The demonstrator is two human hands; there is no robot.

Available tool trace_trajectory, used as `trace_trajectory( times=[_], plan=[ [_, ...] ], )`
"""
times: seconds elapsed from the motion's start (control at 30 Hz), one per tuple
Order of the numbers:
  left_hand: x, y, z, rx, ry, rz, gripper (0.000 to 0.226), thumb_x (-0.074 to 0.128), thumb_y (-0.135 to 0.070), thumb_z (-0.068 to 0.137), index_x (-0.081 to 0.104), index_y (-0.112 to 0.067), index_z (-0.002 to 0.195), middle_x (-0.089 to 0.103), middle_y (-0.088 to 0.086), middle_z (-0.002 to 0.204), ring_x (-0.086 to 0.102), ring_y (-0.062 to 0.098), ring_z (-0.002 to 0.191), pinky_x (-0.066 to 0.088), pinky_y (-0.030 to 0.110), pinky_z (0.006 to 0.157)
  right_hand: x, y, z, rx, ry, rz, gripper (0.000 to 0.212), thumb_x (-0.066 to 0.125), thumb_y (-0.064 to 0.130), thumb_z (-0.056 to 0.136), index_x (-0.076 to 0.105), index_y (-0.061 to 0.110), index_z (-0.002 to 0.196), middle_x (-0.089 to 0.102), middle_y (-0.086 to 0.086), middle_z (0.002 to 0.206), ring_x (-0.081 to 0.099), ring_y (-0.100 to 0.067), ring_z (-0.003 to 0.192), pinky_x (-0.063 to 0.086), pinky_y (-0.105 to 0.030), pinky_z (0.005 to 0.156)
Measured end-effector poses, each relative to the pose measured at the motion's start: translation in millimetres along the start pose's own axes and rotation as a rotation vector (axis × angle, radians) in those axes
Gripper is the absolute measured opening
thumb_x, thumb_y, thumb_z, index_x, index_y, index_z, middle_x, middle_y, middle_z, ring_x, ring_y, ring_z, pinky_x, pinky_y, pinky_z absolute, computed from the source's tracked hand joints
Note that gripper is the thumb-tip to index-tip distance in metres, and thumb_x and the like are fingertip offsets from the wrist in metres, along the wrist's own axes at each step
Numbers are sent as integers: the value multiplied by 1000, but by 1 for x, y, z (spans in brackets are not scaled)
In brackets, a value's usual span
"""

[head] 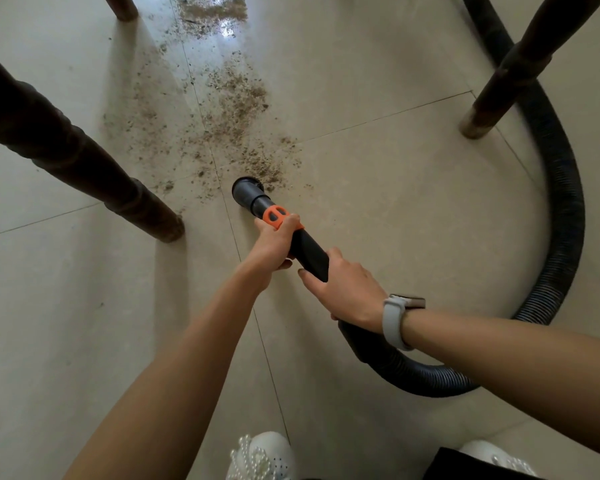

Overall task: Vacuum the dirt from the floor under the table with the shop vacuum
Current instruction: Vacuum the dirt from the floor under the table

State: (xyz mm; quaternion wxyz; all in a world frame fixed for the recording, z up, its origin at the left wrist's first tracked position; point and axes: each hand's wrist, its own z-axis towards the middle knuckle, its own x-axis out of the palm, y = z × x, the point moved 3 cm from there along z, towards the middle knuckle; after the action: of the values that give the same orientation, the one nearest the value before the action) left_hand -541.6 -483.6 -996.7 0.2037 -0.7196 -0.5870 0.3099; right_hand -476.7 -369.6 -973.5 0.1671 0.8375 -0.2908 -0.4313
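Black nozzle [246,190] at dirt's [236,109] near edge, both hands' fingers [293,220] curled around wand [309,252].

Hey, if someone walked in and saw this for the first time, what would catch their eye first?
Probably the trail of brown dirt strewn over the pale tiled floor between the dark table legs. Next, both hands grip the black vacuum wand, left hand by its orange collar, right hand behind, nozzle at the dirt's near edge. The ribbed hose loops away on the right.
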Motion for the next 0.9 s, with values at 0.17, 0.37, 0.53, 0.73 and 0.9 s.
trace_trajectory(
  times=[0.17,0.37,0.53,0.73,0.9],
  plan=[
    [19,4,-14,3,60,-4,59,46,-40,94,17,-15,139,52,2,88,55,14,77,47,30,71,-9,-19,-15,23,-33,-71,40,46,53,91,41,17,107,64,-6,87,66,-29,72,55,-41,69],
    [43,-1,-19,15,85,-11,61,47,-39,94,15,-14,140,51,2,87,54,14,77,47,30,71,-23,-35,-22,38,-58,-66,41,46,53,90,42,17,108,64,-7,89,66,-29,75,55,-42,71],
    [64,-12,-22,21,147,35,59,47,-40,94,18,-14,137,51,3,89,54,14,78,46,28,67,-35,-48,-30,93,-102,-25,38,45,53,91,40,18,106,63,-5,86,66,-27,71,56,-42,69],
    [86,-7,-33,-1,204,118,57,48,-42,94,19,-14,134,51,3,87,52,12,74,45,26,65,-42,-69,-48,137,-42,63,36,47,52,91,40,20,107,61,-2,82,67,-22,62,58,-40,63],
    [96,-9,-40,-21,207,121,54,46,-41,95,20,-12,132,50,4,86,51,13,73,46,26,64,-53,-81,-51,112,53,222,29,52,47,91,42,22,101,59,-4,77,64,-21,51,55,-31,51]
  ],
)
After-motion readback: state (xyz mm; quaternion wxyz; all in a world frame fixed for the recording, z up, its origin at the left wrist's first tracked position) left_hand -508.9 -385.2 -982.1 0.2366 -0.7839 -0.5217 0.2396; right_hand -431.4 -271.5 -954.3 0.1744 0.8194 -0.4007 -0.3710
